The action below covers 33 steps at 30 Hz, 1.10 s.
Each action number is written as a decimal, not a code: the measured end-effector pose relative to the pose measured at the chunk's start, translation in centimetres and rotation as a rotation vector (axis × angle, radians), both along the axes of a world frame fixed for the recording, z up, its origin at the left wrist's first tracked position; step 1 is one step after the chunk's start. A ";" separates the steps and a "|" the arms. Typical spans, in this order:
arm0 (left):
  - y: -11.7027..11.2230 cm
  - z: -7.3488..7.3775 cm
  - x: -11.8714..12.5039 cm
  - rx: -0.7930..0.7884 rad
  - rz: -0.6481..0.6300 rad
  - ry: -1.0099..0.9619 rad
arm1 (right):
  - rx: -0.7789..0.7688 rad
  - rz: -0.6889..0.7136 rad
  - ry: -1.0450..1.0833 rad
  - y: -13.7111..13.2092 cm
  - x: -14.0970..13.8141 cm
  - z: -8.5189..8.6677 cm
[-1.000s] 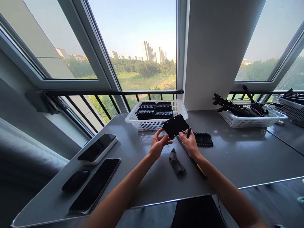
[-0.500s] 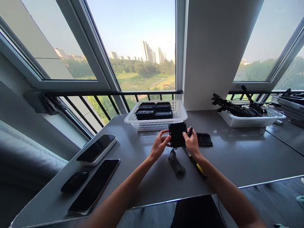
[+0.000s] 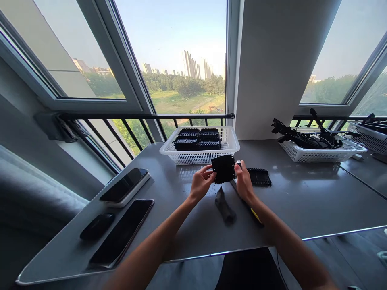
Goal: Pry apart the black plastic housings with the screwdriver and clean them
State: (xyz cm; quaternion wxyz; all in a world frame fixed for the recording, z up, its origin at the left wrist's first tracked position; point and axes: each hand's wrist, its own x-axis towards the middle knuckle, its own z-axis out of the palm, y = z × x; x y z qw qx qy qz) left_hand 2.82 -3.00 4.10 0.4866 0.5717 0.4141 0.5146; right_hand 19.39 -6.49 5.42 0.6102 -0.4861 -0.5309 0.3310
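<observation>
My left hand [image 3: 203,182] grips the left edge of a square black plastic panel [image 3: 223,169], thumb in front and fingers behind. The panel is held up above the desk, and small teeth line its edges. At its right edge, my right hand [image 3: 243,181] is closed around a small black tool with a silvery end [image 3: 239,163], mostly hidden by the fingers. Whether that hand also touches the panel is unclear. Below lies a crumpled dark grey cloth [image 3: 224,207]. A black-and-yellow handled tool [image 3: 256,215] rests partly under my right forearm. Another black plastic panel [image 3: 260,177] lies beyond my right hand.
Behind my hands stands a white basket [image 3: 199,158] holding stacked black panels. Another white basket [image 3: 323,155] with black cabled parts is at the right. Two phones [image 3: 122,233] [image 3: 124,184] and a black mouse [image 3: 97,226] lie on the left. The desk's front edge is close to me.
The panel has turned, and now shows a toothed face outline instead of a smooth one. My right thumb has come off its face to the right edge. The view has shifted slightly.
</observation>
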 end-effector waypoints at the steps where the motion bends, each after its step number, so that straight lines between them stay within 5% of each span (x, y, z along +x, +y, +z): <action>1: 0.0 -0.1 0.0 0.011 0.014 0.008 | -0.012 0.051 0.023 0.0 -0.1 0.0; 7: -0.4 -0.3 0.3 0.102 0.016 0.062 | -0.163 0.386 0.233 0.0 -1.1 0.2; 14: -1.1 -0.2 0.5 0.241 0.027 0.188 | -0.313 0.596 0.422 0.0 -1.3 0.3; 33: -1.9 -0.1 1.0 0.310 0.036 0.235 | -0.470 0.651 0.539 0.4 -0.3 0.6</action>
